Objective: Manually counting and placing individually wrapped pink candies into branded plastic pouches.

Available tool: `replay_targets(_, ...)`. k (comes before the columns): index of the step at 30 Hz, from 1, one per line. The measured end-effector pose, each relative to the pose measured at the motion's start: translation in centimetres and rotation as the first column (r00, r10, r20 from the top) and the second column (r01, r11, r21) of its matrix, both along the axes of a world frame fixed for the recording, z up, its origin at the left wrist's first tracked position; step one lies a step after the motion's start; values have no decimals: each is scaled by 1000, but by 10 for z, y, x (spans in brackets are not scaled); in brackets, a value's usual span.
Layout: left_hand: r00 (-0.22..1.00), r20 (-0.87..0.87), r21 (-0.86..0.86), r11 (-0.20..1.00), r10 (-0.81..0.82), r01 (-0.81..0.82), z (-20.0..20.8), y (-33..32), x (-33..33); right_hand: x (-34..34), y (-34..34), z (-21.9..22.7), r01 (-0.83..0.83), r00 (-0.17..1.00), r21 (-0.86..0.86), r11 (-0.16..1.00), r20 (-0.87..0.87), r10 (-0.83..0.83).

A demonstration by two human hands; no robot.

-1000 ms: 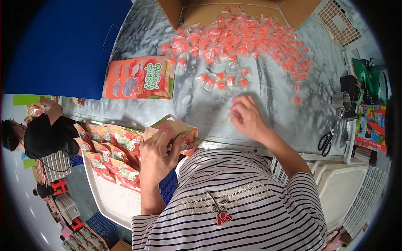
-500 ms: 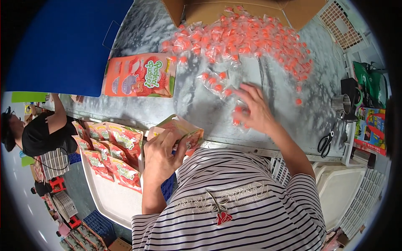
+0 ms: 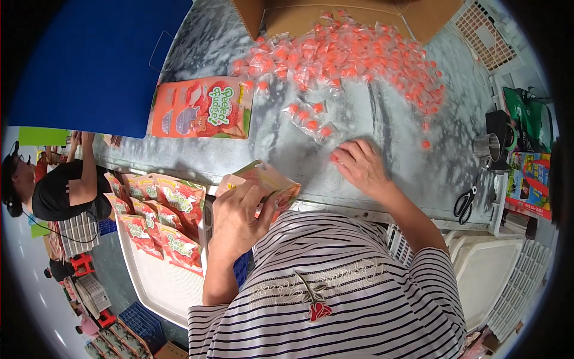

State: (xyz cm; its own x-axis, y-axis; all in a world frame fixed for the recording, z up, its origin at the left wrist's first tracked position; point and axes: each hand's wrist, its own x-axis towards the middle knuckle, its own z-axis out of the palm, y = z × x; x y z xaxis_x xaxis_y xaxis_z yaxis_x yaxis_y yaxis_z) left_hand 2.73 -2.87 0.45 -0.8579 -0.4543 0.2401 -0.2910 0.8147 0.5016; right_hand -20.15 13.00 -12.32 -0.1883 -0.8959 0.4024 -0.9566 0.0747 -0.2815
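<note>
At the table's near edge my left hand (image 3: 242, 216) grips an orange-red candy pouch (image 3: 276, 180), its fingers over the pouch's left side. To the right, my right hand (image 3: 363, 169) is low over the table with its fingers curled together on wrapped candies; one reddish candy (image 3: 334, 157) shows at the fingertips, and the rest under the palm is hidden. Just beyond that hand lies a small group of clear-wrapped red candies (image 3: 311, 124). Farther back spreads a large heap of the same candies (image 3: 341, 57).
A stack of flat pouches (image 3: 200, 107) lies beside a blue bin (image 3: 89, 66). Filled pouches (image 3: 158, 218) stand on a white tray (image 3: 167, 287) at my left. An open carton (image 3: 335, 18) is behind the heap. Scissors (image 3: 465, 205) and a metal cup (image 3: 487, 147) sit at right. A co-worker (image 3: 66, 185) stands left.
My right hand has lowered and drawn its fingers together over the candies that showed beneath it. My left hand and the pouch have shifted slightly right. The co-worker's arms have moved.
</note>
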Motion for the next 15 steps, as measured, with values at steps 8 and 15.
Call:
replay_targets(8,981,-47,-46,982,-186,184,4,3,-16,2,-29,58,152,264,22,988,963,-62)
replay_targets(15,962,21,-32,961,-274,274,8,10,-28,19,-47,129,-295,597,246,923,802,-23)
